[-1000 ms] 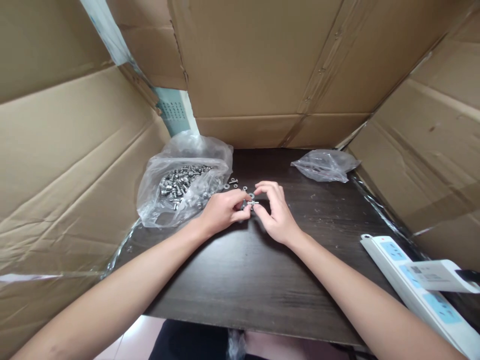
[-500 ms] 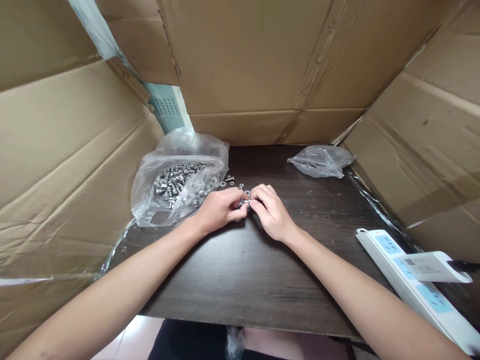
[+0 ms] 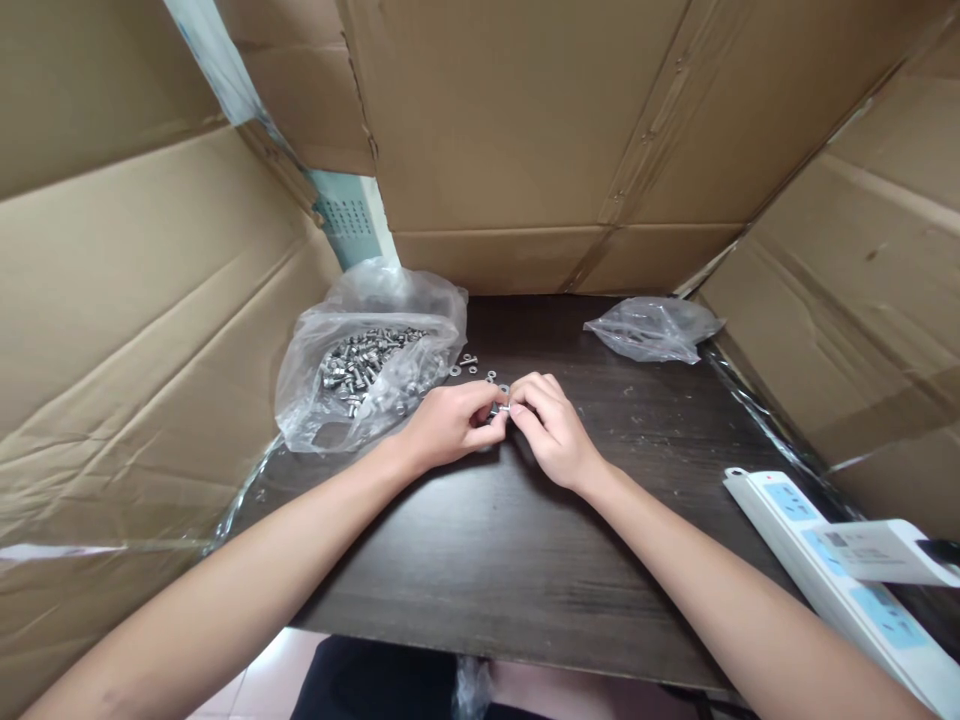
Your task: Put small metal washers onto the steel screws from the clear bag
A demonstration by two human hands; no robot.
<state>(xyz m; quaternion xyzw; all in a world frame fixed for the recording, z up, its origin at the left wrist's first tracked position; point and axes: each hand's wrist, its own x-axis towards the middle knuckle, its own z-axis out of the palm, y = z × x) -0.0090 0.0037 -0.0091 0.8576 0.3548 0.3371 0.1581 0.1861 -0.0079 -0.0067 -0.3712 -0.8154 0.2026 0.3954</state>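
We note both hands meet just right of the bag (image 3: 360,375): left hand (image 3: 442,428) and right hand (image 3: 551,430), fingers of each pinched together on one small screw (image 3: 501,408) held just above the desk (image 3: 525,560). We judge one piece in assembly; a few loose washers (image 3: 480,372) wait between screw and bag, many screws lie in the bag. Cardboard walls (image 3: 150,300) close in beyond the bag and behind; open desk lies toward us. A power strip (image 3: 825,560) sits far right of the bag.
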